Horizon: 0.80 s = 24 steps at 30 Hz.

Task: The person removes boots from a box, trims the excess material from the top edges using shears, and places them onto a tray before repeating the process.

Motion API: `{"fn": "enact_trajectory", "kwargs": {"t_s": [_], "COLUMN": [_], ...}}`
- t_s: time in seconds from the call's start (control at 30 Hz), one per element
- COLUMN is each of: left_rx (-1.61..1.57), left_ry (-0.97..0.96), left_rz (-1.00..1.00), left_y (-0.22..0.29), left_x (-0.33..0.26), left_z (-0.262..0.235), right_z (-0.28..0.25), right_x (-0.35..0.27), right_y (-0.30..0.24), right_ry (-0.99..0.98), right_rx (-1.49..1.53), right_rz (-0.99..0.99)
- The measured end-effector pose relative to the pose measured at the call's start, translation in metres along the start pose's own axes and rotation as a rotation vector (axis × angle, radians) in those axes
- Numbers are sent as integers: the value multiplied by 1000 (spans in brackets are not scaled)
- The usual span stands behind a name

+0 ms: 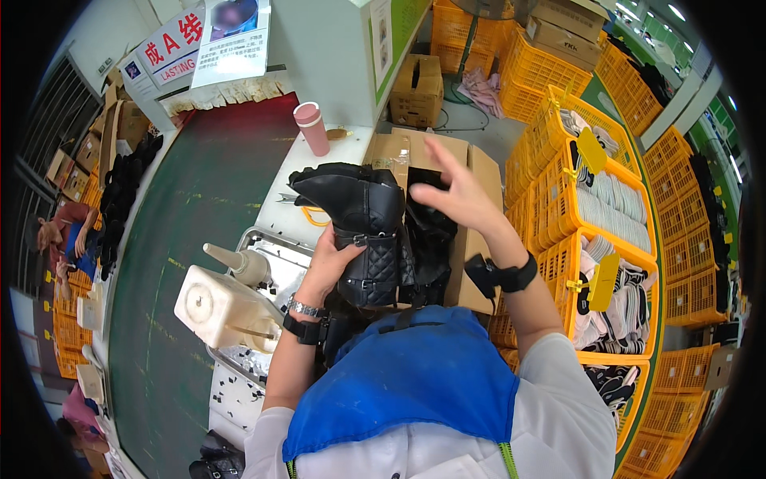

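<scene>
Blue cloth is covering the near side: an apron (407, 383), with a black boot (367, 227) lying just beyond its edge. Left hand (325, 259) is holding the boot, narrowed on the quilted shaft; its thumb is showing on the near face, while the other fingers are mostly hiding. Right hand (463, 195) is holding nothing, spreading wide beside the boot and above an open carton (483, 267).

Risk (judgement): only one hand is gripping, and the foot part is projecting past it, so its weight could be working to twist or tip the boot out of the hold. Loose straps could be snagging on the dark item (431, 239) in the carton. Left forearm is running close to the white container (211, 303) on the metal tray (283, 275); a sideways elbow swing could be knocking it.

Position relative to grip: the shaft is sitting to the right of the left palm, its opening end pointing toward the wearer; the foot is extending beyond the hand, toe aiming left. Whether anything is supporting the boot underneath: cannot tell.

Farther off, orange-handled scissors (316, 216) are lying near the toe; a pink tumbler (312, 132) is standing beyond, beside the green belt (183, 215). Yellow crates (570, 199) are lining the right side.
</scene>
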<state>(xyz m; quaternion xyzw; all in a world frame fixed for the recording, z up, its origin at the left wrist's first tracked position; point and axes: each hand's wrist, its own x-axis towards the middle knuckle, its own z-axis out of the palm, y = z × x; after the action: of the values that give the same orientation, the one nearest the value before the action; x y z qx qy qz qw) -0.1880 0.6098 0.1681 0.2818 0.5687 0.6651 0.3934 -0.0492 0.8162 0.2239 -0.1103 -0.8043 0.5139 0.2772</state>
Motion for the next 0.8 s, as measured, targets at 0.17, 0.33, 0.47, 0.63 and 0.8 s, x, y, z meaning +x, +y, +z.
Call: {"fn": "enact_trajectory", "kwargs": {"t_s": [0.17,0.33,0.47,0.63,0.8], "left_rx": [90,-48,-46,386,288], "left_ry": [2,138,101,408,54], "left_rz": [180,366,124,401,286], "left_y": [-1,10,-3,-10,-14], "left_x": [-1,-5,-2,-4,-11], "left_z": [1,18,3,22,33], "right_z": [57,71,74,76,99], "right_x": [-36,-46,-51,-41,-40], "right_y": [20,15,-2,-5,1], "right_ry": [-315,-101,27,177,284], "right_rx": [624,383,408,337,-186], "right_rz": [169,138,33,51,-210]}}
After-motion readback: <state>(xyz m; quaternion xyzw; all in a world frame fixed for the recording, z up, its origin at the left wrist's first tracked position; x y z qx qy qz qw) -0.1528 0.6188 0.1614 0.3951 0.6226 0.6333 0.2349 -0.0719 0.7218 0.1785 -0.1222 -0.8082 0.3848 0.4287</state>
